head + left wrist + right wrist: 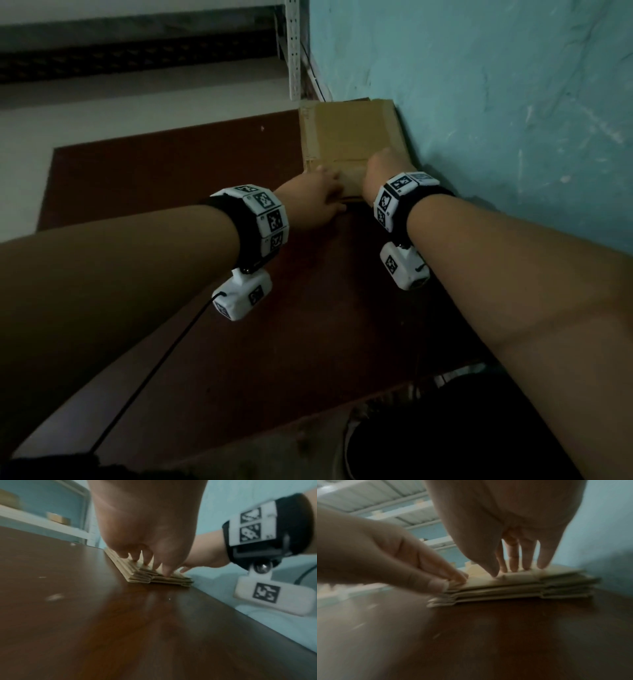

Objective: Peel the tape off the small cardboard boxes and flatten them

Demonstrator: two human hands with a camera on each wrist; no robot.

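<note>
A stack of flattened cardboard boxes [346, 137] lies at the far right of the dark brown table [171, 178], against the teal wall. Both hands are at its near end. My left hand [318, 195] is at the near left corner, fingertips on the top sheet and thumb against its edge, pinching that corner [452, 582]. My right hand [380, 171] presses down on the top of the stack [522, 588] with straight fingers [513, 566]. In the left wrist view the stack's layered edge [137, 577] shows under the left fingertips [145, 565]. I can make out no tape.
The teal wall [513, 102] runs close along the right of the stack. A white metal shelf rack [294, 51] stands behind the table, with a cardboard item [58, 518] on a shelf. A black cable [154, 370] hangs from the left wrist camera over the table.
</note>
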